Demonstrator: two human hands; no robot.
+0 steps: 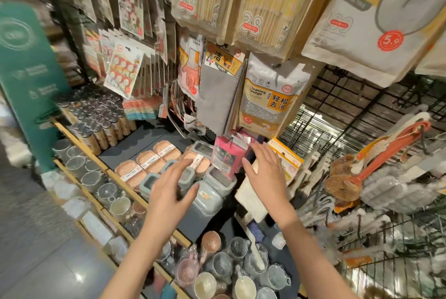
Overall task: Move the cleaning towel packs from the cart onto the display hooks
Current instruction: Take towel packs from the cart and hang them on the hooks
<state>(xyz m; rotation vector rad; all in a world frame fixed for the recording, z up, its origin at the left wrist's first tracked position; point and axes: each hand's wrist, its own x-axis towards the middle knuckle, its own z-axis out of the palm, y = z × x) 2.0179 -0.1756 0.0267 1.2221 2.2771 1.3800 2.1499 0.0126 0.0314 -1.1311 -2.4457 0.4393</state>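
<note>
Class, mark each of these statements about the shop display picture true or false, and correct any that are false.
1. Both hands are empty. True: the left hand and right hand have spread fingers and hold nothing.
2. A grey towel pack hangs beside the cleaning sponge pack. True.
3. The pink pack lies flat on the floor. False: it hangs on a hook, just by the right hand.
4. The orange brush is in the left hand. False: it hangs at the right, untouched.
</note>
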